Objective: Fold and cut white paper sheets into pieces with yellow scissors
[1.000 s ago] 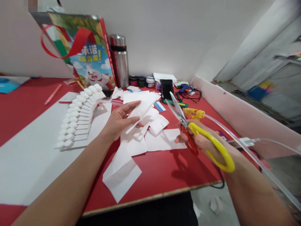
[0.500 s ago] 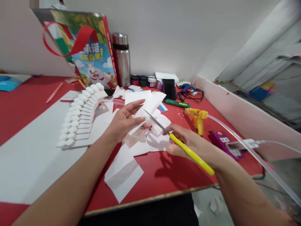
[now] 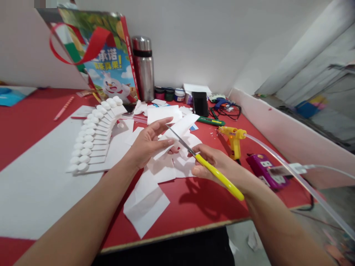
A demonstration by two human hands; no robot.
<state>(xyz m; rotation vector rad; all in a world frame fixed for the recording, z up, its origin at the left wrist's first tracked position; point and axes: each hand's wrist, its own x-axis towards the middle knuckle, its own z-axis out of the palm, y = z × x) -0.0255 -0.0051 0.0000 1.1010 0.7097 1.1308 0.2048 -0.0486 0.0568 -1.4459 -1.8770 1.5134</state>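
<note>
Pinching paper (image 3: 186, 124) in left hand (image 3: 148, 143), gripping scissors (image 3: 200, 159) in right hand (image 3: 225, 164), inside front edge of tabletop (image 3: 183, 216); seemingly mid-cut, unsevered

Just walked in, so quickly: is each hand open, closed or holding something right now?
Left hand: closed, holding paper.
Right hand: closed, holding scissors.

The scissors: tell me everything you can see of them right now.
The scissors have slim, silvery blades that look like metal and a smooth, glossy yellow handle that looks like plastic. They are seen nearly edge-on, so how far the blades are open cannot be told. The right hand holds them above the red table, tips pointing forward and left. The blades cross the white paper in the left hand; whether they are cutting is unclear.
</note>
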